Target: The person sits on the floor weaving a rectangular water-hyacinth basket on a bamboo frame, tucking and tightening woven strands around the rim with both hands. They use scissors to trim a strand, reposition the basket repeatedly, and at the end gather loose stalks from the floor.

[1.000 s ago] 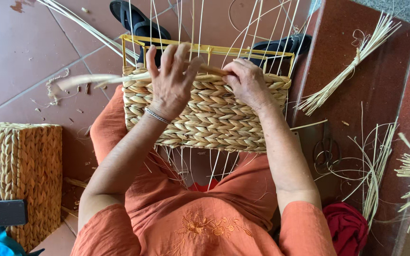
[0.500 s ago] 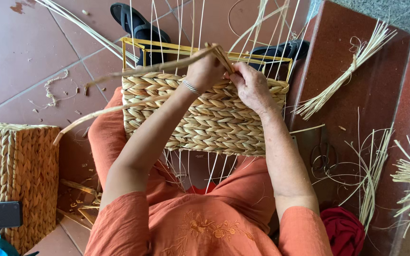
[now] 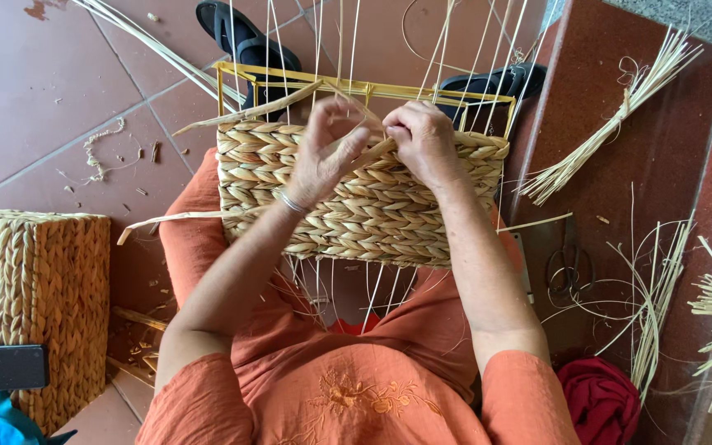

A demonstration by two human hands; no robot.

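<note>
Pinching a flat straw strand (image 3: 356, 156) in my left hand (image 3: 327, 152), I see its length run leftward along the top edge of the woven basket (image 3: 364, 206) on my lap. My right hand (image 3: 422, 140), fingers curled shut, presses the rim just beside it.

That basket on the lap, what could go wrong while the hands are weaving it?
The left hand pulls a flat straw strand at the half-woven basket; it might snap or slip loose. The thin upright spokes stick up near the right hand and could bend or poke. The scissors lie close by.
</note>
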